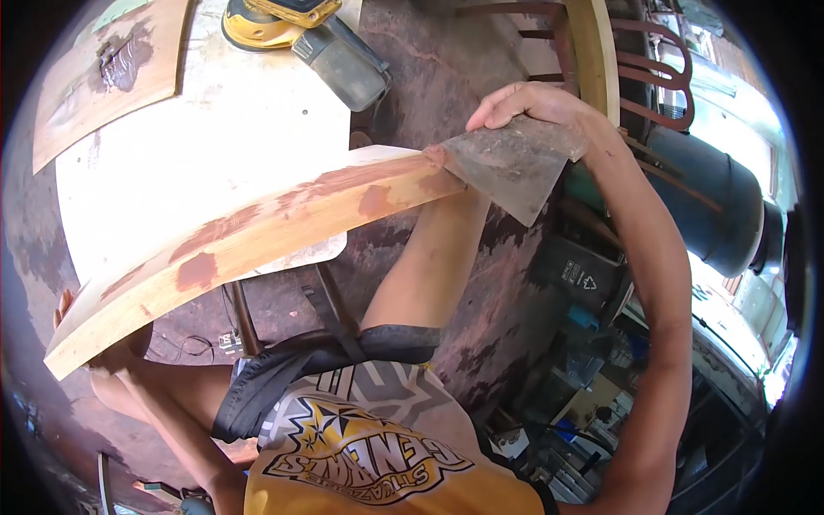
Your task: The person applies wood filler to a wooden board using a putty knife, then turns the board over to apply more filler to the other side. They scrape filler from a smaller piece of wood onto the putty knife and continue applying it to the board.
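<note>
A long, slightly curved wooden board (283, 232) with reddish-brown filler patches slants across the view. My left hand (129, 348) is wrapped round its lower left end, fingertips showing past the far edge and the palm partly hidden beneath. In my right hand (536, 103) is a wide putty knife (506, 167) with a dirty, flared blade. One corner of the blade meets the board's right end, where a small lump of brown filler (436, 156) sits. Part of the board rests over my bare leg (429, 257).
Beyond the board stands a white table (215, 129). On it lie a yellow sander (275, 21) with a grey dust canister (343, 64) and a thin wood sheet (112, 77) smeared with filler. To the right are reddish chair parts (652, 73) and a blue-grey cylinder (708, 193).
</note>
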Available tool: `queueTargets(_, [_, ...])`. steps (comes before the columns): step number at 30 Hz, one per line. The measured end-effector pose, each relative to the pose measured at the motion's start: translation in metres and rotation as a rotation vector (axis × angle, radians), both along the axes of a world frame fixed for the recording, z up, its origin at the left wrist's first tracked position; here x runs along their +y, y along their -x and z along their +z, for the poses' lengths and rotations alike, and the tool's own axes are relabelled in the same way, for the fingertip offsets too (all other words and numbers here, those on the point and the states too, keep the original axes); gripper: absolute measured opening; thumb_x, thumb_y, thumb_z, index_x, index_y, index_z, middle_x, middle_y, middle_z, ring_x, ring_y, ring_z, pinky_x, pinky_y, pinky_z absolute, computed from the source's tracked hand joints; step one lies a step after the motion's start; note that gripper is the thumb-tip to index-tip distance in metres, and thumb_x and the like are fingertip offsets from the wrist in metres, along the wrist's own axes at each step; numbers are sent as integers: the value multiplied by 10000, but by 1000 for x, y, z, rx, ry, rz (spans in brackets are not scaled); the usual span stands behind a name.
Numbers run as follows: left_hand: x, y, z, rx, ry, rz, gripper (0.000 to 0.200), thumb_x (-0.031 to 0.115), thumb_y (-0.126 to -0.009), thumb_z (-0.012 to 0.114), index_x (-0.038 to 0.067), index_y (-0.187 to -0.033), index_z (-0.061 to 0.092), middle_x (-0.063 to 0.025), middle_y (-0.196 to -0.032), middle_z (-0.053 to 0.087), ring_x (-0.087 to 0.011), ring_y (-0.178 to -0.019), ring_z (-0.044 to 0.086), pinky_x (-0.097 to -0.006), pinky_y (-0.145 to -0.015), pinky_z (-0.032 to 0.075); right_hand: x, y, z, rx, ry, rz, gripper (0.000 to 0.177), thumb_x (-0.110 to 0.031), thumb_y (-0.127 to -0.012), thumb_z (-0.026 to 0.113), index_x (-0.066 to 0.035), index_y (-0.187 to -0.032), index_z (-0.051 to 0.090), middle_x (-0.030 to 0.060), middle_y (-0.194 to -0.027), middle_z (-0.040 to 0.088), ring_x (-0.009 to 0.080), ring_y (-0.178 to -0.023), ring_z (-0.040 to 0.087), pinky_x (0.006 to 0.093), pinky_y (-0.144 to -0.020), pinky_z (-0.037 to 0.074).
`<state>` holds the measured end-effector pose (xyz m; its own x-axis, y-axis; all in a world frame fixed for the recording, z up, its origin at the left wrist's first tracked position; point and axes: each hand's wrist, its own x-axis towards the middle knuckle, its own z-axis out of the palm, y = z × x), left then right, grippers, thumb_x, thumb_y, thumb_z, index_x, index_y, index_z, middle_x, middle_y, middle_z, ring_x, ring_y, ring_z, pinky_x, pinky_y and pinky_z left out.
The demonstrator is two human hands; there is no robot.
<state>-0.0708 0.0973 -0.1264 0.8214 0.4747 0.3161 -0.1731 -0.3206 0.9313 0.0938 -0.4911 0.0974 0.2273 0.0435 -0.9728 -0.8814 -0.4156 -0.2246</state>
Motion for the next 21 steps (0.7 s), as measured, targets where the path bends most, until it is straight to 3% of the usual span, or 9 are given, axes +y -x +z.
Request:
queueTargets(6, [-7, -3, 4, -10, 36, 25, 881, 639, -950, 209, -132, -1355, 348, -347, -1262, 516, -455, -1166, 547, -553, -963, 485, -9, 13, -11, -29, -48, 21, 283, -96, -800, 630, 47, -1036, 692, 117, -960, 708, 165, -850, 678, 288, -792, 544])
queueTargets(9, [5, 2, -2, -16, -119, -8, 900, 662, -945, 191, -124, -1350, 362, -350, -1258, 517, -453, -1153, 554, -545, -953, 494, -10, 7, -19, -13, -86, 83, 298, -127, -803, 638, 42, -1042, 690, 112, -970, 704, 158, -871, 667, 279, -810, 528])
queueTargets(11, [14, 6, -11, 43, -3, 18, 908, 678, -944, 182, -116, -1336, 381, -339, -1272, 515, -456, -1143, 560, -539, -955, 495, -17, 3, -31, 11, -100, 97, 304, -141, -804, 642, 39, -1044, 690, 110, -982, 701, 154, -887, 660, 271, -824, 517])
queueTargets(13, [20, -4, -10, -56, -140, -17, 897, 676, -947, 196, -113, -1327, 391, -324, -1235, 543, -440, -1102, 584, -519, -925, 512, -33, -5, -50, -43, -251, 354, 362, -153, -839, 635, 36, -1147, 652, 105, -1131, 664, 157, -1020, 626, 287, -930, 481])
queueTargets(14, [16, -3, -9, -149, -267, -54, 887, 674, -951, 209, -110, -1318, 401, -308, -1198, 571, -423, -1061, 608, -499, -895, 529, -36, 2, -55, -8, -240, 313, 362, -153, -839, 635, 36, -1147, 652, 105, -1131, 664, 157, -1020, 626, 287, -930, 481])
queueTargets(16, [8, -6, -11, -98, -269, -14, 871, 665, -951, 231, -110, -1303, 416, -301, -1171, 582, -413, -1039, 615, -490, -880, 533, -33, 2, -56, 232, -252, 69, 357, -128, -819, 639, 2, -1151, 658, 119, -1099, 691, 216, -973, 666, 356, -905, 516])
queueTargets(17, [6, -5, -11, -87, -252, -5, 863, 660, -952, 241, -111, -1295, 423, -298, -1158, 588, -407, -1028, 618, -485, -873, 535, -31, 2, -51, 226, -242, 66, 357, -128, -819, 639, 2, -1151, 658, 119, -1099, 691, 216, -973, 666, 356, -905, 516])
queueTargets(19, [8, -4, -8, -70, -268, 7, 847, 651, -953, 263, -111, -1279, 437, -290, -1131, 599, -396, -1006, 625, -476, -858, 539, -17, 15, -44, 56, -191, 160, 352, -187, -835, 650, 31, -1111, 660, 85, -1058, 678, 144, -969, 627, 277, -900, 483])
queueTargets(21, [11, 0, -5, -71, -305, 37, 832, 641, -953, 285, -112, -1264, 452, -283, -1105, 610, -386, -983, 632, -467, -843, 543, -29, 19, -60, 28, -286, 174, 377, -183, -849, 641, 32, -1159, 637, 92, -1099, 665, 149, -1006, 619, 285, -932, 472])
